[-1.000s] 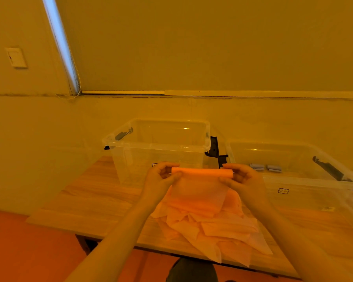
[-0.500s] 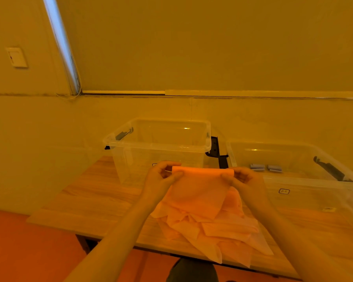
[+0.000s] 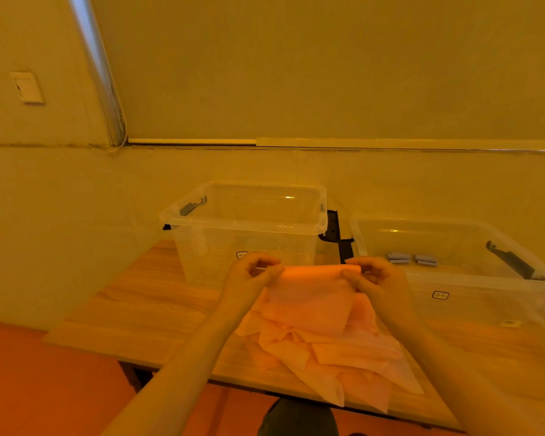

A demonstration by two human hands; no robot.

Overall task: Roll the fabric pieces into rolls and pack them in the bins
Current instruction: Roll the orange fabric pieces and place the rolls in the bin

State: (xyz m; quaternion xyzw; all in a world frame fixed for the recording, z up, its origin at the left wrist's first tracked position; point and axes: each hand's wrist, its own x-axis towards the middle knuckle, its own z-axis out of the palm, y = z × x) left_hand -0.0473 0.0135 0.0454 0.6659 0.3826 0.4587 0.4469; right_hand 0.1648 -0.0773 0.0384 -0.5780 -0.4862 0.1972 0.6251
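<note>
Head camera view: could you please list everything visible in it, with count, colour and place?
fabric piece: one, orange-pink, held up above the pile, top edge partly rolled.
fabric pile: one heap, orange-pink, near table edge.
left bin: one, clear, far side of table.
right bin: one, clear, beside it.
grey rolls: two, inside right bin.
table: one, light wood.
wall switch: one, pale, upper left.
left hand: pinches fabric's left corner.
right hand: pinches right corner.
</note>
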